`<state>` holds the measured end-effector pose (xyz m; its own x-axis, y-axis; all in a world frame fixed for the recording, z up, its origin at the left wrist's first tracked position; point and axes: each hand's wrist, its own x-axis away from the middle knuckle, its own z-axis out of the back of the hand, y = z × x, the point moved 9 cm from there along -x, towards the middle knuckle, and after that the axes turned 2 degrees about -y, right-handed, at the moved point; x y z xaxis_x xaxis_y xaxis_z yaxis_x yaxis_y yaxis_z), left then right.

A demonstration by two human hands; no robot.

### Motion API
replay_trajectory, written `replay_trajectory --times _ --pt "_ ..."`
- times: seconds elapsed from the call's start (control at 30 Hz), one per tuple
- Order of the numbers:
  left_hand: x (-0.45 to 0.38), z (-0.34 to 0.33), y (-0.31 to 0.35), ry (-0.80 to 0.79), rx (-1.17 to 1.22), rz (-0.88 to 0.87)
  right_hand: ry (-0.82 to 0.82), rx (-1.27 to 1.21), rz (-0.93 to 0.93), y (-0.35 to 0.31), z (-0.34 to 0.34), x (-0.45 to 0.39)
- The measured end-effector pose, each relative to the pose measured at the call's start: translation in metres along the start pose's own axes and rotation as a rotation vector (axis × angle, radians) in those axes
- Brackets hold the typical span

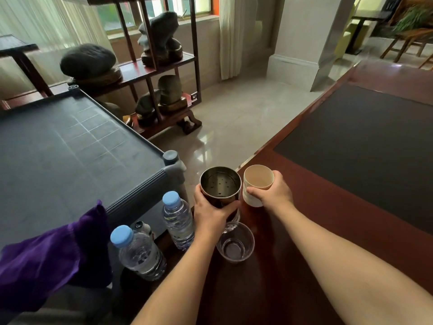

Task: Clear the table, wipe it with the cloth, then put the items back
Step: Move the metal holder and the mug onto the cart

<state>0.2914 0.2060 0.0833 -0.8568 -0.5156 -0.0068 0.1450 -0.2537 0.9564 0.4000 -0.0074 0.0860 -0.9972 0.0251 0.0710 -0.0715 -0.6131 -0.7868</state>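
My left hand (212, 213) grips a shiny metal cup (220, 186) with holes in its bottom, held at the near left corner of the dark red wooden table (328, 219). My right hand (273, 192) holds a white paper cup (257, 181) just to the right of it, over the table's edge. A clear plastic cup (235, 242) stands on the table right below the metal cup. Two water bottles with blue caps (178, 221) (138, 253) stand left of my left arm. A purple cloth (54, 256) hangs over the grey cart.
A grey plastic cart shelf (70, 148) stands to the left of the table. A black mat (365, 148) covers the table's middle. Behind is a wooden display rack (161, 66) with stones, on a pale tiled floor (234, 118).
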Motion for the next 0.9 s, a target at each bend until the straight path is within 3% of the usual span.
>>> replay_trajectory --times 0.6,0.9 --pt "-0.001 0.000 0.006 -0.036 -0.074 0.048 -0.063 -0.027 -0.036 0.014 -0.018 -0.003" --pt "0.016 0.010 0.081 -0.019 -0.284 -0.093 -0.089 0.127 -0.055 -0.011 0.017 0.018"
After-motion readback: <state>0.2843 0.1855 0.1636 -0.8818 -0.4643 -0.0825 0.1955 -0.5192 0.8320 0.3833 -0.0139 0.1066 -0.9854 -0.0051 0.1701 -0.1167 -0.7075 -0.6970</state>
